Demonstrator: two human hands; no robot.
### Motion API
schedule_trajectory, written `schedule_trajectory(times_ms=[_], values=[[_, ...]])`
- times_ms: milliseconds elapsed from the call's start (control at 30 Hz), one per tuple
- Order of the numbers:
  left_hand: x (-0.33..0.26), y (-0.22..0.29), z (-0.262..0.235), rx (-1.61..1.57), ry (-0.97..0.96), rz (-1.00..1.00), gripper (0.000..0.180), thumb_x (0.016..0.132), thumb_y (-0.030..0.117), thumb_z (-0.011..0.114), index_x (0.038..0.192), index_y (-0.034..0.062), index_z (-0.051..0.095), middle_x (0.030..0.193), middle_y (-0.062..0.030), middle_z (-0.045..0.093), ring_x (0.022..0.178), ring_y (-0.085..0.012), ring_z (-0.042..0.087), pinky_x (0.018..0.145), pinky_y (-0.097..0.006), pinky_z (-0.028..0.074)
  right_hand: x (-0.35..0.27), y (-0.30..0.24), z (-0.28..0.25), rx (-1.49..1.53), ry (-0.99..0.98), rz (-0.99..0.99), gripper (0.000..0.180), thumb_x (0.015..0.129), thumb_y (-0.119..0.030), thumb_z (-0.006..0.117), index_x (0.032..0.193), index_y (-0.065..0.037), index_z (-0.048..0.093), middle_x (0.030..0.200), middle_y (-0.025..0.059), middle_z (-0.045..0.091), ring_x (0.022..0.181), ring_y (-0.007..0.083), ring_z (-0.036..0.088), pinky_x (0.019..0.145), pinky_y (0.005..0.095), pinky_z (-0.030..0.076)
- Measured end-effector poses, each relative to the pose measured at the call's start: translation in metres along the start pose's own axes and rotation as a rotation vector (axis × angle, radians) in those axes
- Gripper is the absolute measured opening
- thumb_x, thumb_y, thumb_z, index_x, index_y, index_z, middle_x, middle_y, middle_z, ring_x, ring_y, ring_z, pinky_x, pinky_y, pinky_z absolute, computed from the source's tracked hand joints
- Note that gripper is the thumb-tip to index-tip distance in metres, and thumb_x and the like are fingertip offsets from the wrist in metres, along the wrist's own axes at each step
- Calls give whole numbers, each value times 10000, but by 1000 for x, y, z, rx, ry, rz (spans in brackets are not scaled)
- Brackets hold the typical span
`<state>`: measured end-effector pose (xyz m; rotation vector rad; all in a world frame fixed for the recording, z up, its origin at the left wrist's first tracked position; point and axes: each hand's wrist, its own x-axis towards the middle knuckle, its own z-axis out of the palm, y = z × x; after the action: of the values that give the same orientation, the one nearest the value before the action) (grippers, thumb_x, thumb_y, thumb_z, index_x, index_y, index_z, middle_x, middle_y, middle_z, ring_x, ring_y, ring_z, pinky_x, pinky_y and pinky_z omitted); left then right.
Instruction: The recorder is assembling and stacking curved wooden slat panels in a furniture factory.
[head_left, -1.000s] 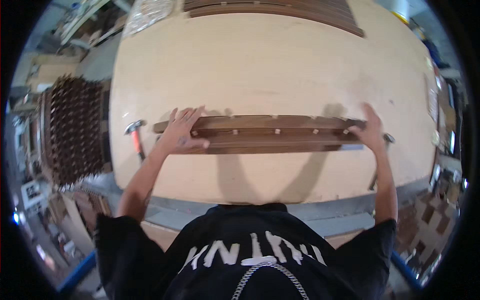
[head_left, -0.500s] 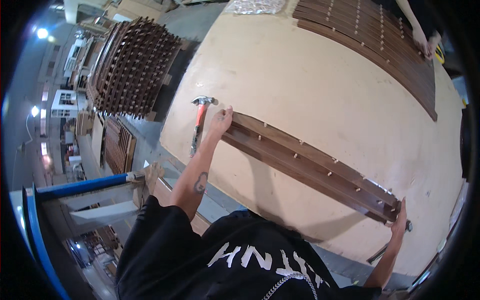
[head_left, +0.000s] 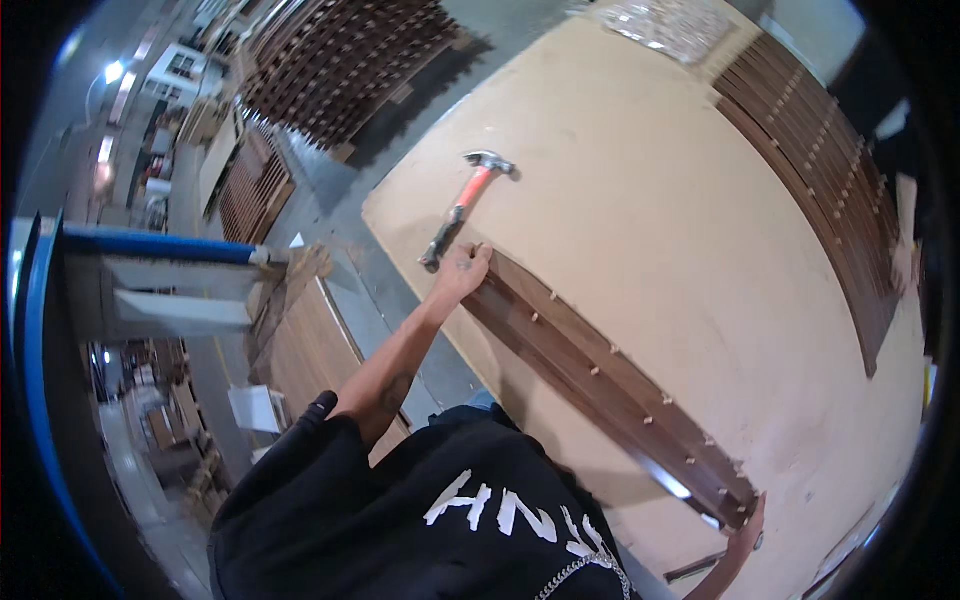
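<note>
Left hand [head_left: 462, 272] grips slat panel [head_left: 610, 385]; hammer [head_left: 465, 205] just beside.

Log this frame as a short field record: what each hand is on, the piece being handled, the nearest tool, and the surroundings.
left hand: left hand grips one end of the dark wooden slat
right hand: right hand holds the other end
piece: long, dark brown, small light pegs along it, lying on the workbench
nearest tool: hammer, orange handle, beside the left hand
surroundings: stack of dark slats at the bench's far edge
</note>
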<state>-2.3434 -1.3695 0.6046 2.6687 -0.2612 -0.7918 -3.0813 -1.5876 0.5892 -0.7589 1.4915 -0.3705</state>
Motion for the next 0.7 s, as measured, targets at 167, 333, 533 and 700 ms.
schedule_trajectory(times_ms=[167,333,533,700], values=[[-28,-64,-37,-80,53,71,503,899,442,464,938,-34,622,998,-308,593,997,-431,569,858,-462,444,-8,-14,29,3,32,72,546,932,-528,481,1199,-57,557,1131,101,572,1056,247,575,843,419,509],[-65,-121,-95,-196,159,-23,520,898,449,459,951,-42,622,1054,-298,572,1011,-451,547,890,-460,433,-25,-47,82,-287,163,257,674,870,-536,575,1359,-87,458,1315,115,499,1118,320,510,839,487,469],[-75,-244,-136,-223,276,-90,528,896,445,461,893,-60,616,980,-294,581,960,-445,553,866,-483,426,-52,-86,196,-387,26,110,535,899,-499,556,1247,-92,554,1148,124,562,1016,287,539,767,391,493],[-67,-377,-164,-319,324,-217,524,897,436,465,883,-65,616,967,-296,589,969,-437,556,856,-479,430,-51,-96,310,-431,-69,-7,369,973,-308,488,1108,4,632,1029,101,649,961,209,592,832,337,480]])
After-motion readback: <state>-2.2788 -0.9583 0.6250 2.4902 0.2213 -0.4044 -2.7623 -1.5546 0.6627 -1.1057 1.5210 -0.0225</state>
